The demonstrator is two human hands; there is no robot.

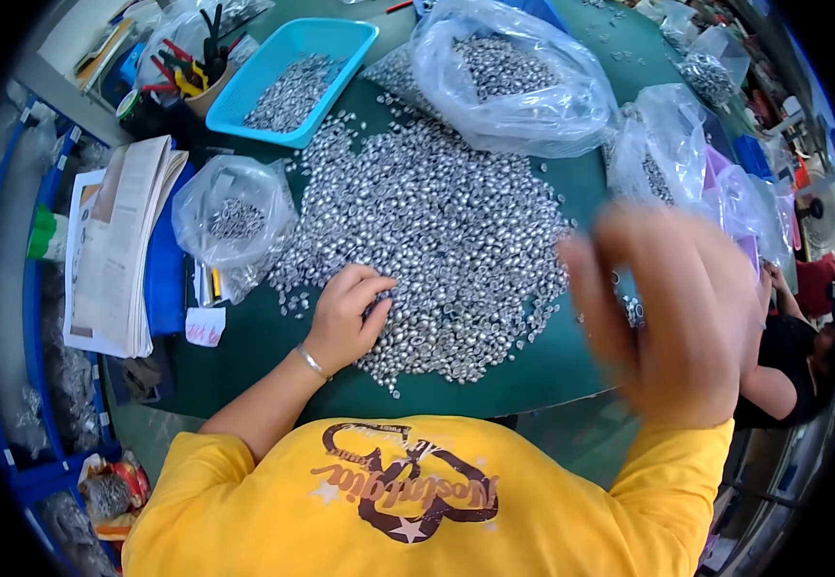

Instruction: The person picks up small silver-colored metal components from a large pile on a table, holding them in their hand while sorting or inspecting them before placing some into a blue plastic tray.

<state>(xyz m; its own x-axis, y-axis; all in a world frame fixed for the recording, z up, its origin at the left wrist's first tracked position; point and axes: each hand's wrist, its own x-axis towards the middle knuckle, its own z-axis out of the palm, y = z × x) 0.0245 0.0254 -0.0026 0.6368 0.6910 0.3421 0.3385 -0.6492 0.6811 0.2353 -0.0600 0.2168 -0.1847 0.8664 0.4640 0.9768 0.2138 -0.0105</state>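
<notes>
A wide heap of small, round, silver metal pieces [427, 221], domed like button caps, is spread over the green table. My left hand [348, 310] rests at the heap's near left edge. Its fingers are curled and the thumb lies close to the forefinger; whatever is between them is too small to make out. My right hand [677, 308] is raised to the right of the heap, large and smeared by motion. Its fingers bend downward, and the blur hides whether they hold anything. A few silver pieces show behind it.
A turquoise basket [350, 43] and a large clear bag [571, 111] of metal pieces stand at the back. To the left are a smaller bag [235, 197], stacked papers [124, 250] and a tool holder [208, 99]. Another person's arm [771, 387] shows at right.
</notes>
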